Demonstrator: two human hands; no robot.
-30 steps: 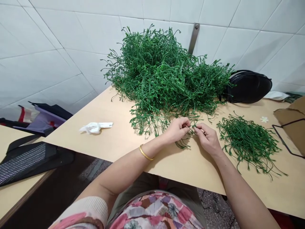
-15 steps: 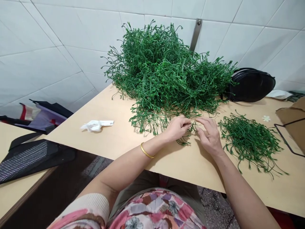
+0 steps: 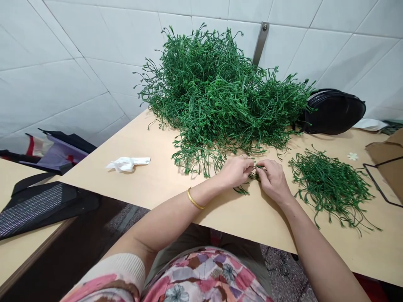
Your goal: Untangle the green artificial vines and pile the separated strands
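A large heap of thin green plastic stems (image 3: 214,92) covers the back middle of the table, against the tiled wall. In front of it my left hand (image 3: 237,171) pinches green stems, some of which hang below its fingers. Close beside it, my right hand (image 3: 273,178) has thumb and forefinger closed on the same small bunch, with the fingertips of both hands almost touching. A smaller pile of green stems (image 3: 330,182) lies to the right of my right hand.
A crumpled white tissue (image 3: 128,164) lies on the table (image 3: 103,176) at left. At back right are a round black bag (image 3: 335,112), a white flower piece (image 3: 352,156) and a brown bag (image 3: 387,157). A black bag (image 3: 40,209) rests on another surface at far left.
My right hand has closed its thumb and forefinger on the stems, where they were apart before. My left hand has shifted slightly, still pinching.
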